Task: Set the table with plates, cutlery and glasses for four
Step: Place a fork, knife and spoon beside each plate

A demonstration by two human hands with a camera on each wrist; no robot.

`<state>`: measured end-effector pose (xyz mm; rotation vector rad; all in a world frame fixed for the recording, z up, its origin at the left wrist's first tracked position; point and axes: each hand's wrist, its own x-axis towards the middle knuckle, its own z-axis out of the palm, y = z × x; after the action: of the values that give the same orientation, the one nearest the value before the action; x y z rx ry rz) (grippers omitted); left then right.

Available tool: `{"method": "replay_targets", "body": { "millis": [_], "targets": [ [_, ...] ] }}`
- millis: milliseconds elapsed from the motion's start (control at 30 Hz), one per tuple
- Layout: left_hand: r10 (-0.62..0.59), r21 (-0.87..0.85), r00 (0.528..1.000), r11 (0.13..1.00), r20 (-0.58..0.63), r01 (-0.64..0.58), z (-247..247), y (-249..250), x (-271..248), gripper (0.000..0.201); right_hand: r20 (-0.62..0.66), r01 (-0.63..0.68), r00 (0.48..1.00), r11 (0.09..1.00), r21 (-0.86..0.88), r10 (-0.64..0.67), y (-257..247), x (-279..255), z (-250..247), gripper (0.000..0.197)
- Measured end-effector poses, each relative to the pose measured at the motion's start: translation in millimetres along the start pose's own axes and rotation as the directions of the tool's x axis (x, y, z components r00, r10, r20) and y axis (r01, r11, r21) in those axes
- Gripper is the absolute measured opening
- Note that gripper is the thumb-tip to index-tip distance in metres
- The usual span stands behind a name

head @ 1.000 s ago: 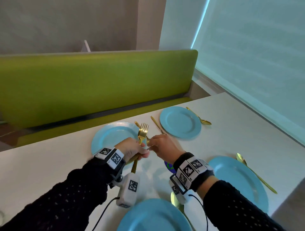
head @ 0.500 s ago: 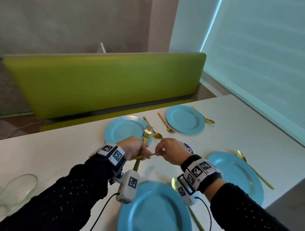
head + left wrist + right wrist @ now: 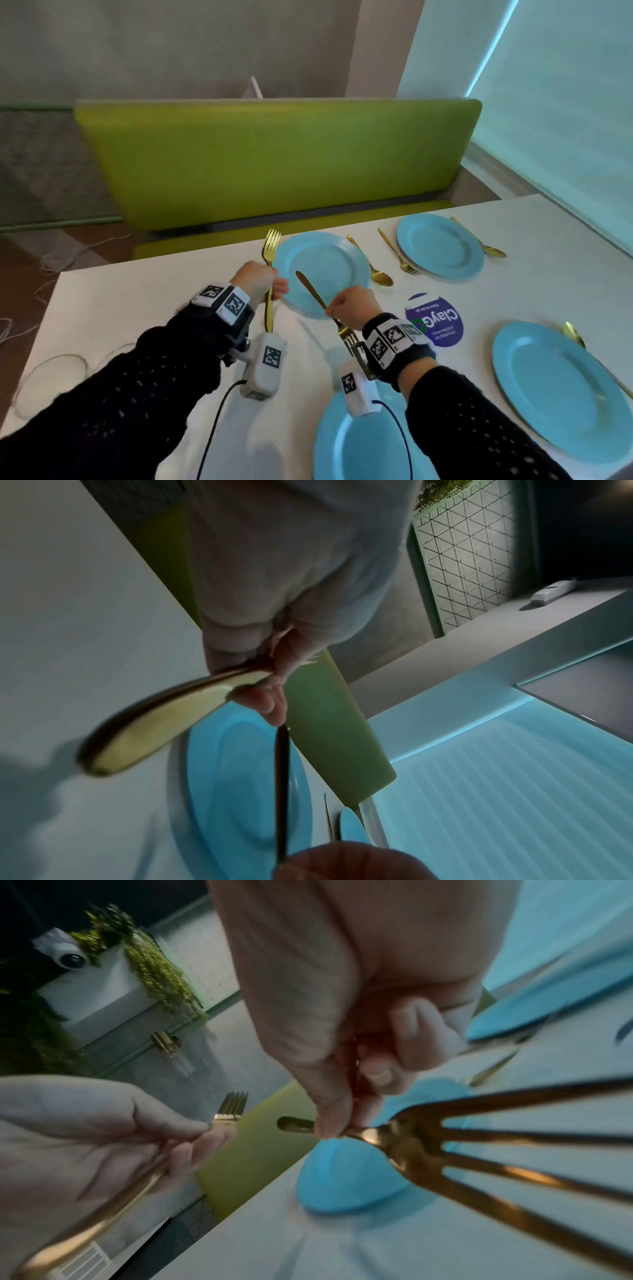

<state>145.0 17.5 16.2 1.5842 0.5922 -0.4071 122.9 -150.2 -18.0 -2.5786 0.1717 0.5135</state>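
Observation:
My left hand (image 3: 274,284) grips a gold fork (image 3: 270,260) by the middle of its handle, tines pointing away, beside the left rim of the far-left blue plate (image 3: 325,253). My right hand (image 3: 334,306) pinches a second gold fork (image 3: 310,289); its handle reaches out over that plate and its tines (image 3: 514,1153) point back at my wrist. In the left wrist view the first fork's handle (image 3: 154,723) sticks out below the curled fingers. Three more blue plates lie far right (image 3: 440,245), near right (image 3: 561,394) and nearest me (image 3: 356,442).
On the white table (image 3: 137,308) a gold spoon (image 3: 371,263) and fork (image 3: 399,253) lie between the far plates. Other spoons (image 3: 483,240) (image 3: 573,334) lie right of the right-hand plates. A purple sticker (image 3: 435,320) sits mid-table, clear glassware (image 3: 51,380) at the left edge, a green bench (image 3: 274,161) behind.
Both hands were together on the pair of forks; now they have drawn apart, each holding one fork. The left fork stands by the far-left plate's rim.

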Motion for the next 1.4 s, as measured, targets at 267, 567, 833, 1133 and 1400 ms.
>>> {"method": "replay_targets", "body": {
  "millis": [267, 567, 833, 1133, 1400],
  "targets": [
    [-0.046, 0.081, 0.999, 0.996, -0.013, 0.047, -52.4, 3.7, 22.5, 0.031, 0.034, -0.094, 0.995, 0.992, -0.084, 0.097, -66.3, 39.5, 76.7, 0.032],
    [-0.036, 0.086, 0.999, 0.996, 0.019, 0.035, -80.1, 6.0, 48.5, 0.028, -0.026, -0.18, 0.984, 0.976, -0.125, 0.178, -87.0, 64.4, 100.4, 0.027],
    [-0.028, 0.073, 0.999, 0.997, 0.035, 0.025, -88.9, 6.1, 57.3, 0.012, -0.153, -0.147, 0.978, 0.988, -0.045, 0.139, -91.9, 52.5, 99.7, 0.021],
    [-0.023, 0.077, 0.998, 0.997, 0.059, 0.018, -85.1, -0.6, 61.1, 0.023, -0.092, 0.086, 0.987, 0.913, -0.398, -0.133, -76.1, 31.0, 113.1, 0.033],
    [-0.028, 0.077, 0.998, 0.997, 0.055, 0.024, -83.9, -2.2, 61.7, 0.014, -0.079, 0.058, 0.992, 0.918, -0.392, -0.097, -86.5, 43.7, 110.4, 0.034]
  ]
}}
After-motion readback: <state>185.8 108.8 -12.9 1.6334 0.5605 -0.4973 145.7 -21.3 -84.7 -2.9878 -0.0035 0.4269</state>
